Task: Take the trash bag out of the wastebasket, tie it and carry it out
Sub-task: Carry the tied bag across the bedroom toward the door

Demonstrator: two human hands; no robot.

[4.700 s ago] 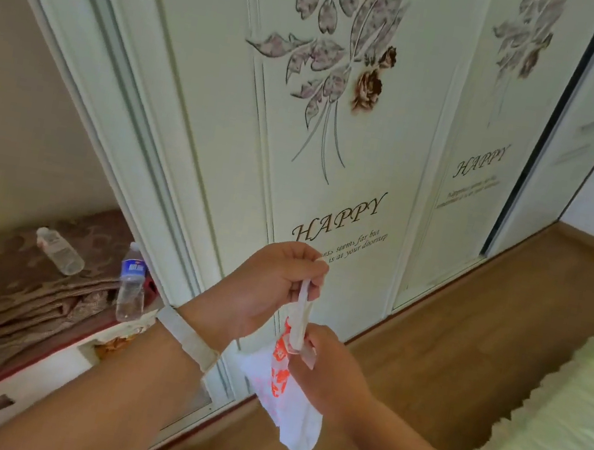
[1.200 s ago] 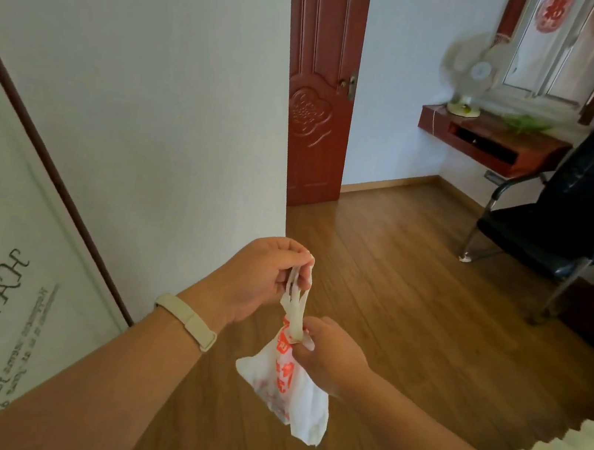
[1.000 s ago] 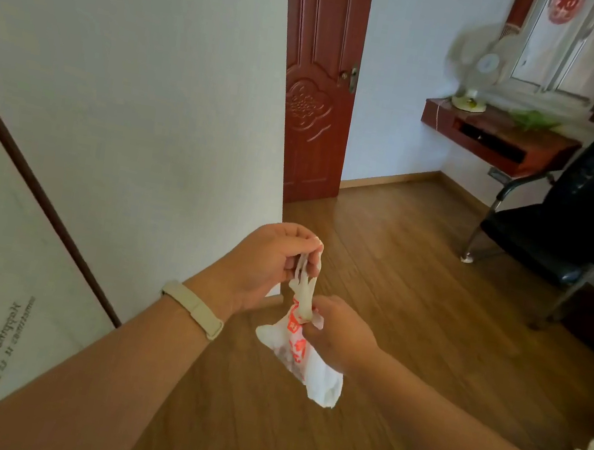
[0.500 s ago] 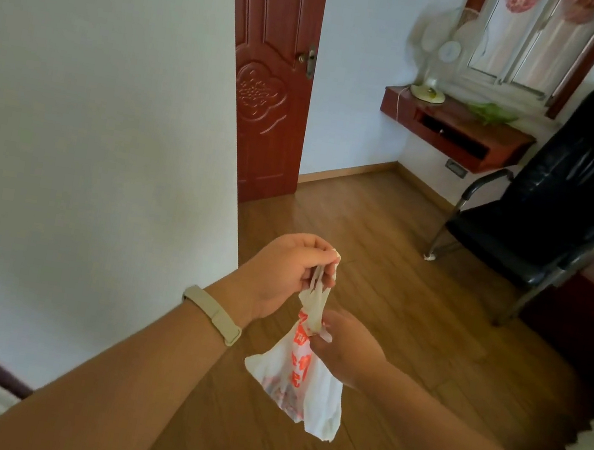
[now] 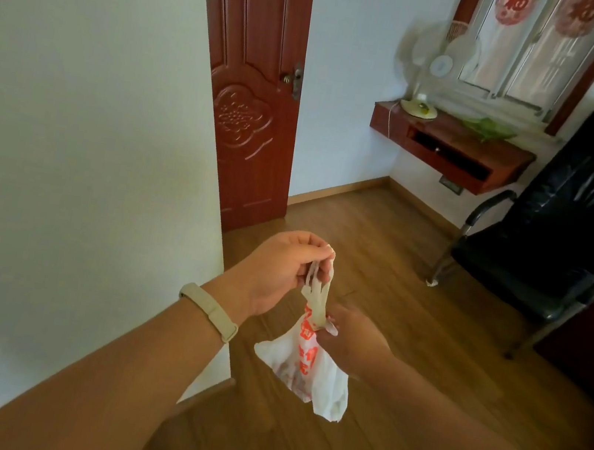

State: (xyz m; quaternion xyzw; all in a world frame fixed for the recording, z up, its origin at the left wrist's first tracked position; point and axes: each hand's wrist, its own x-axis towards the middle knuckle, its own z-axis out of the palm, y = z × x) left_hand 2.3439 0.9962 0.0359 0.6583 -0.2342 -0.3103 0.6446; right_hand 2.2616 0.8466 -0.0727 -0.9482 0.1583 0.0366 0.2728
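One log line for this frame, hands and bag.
left hand: pinches bag handles | right hand: grips bag neck | trash bag: hanging over floor | door: ahead, shut

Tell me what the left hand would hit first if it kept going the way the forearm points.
Probably nothing close: past the left hand lies bare wood floor, then the far wall beside the door. Depth is uncertain.

From my feed I see two bare forearms reaching in from the bottom edge, no sleeves on either; both hands are ungloved; the left hand has a slim beige wristband with a smooth matte strap; the right hand wears nothing at the wrist.
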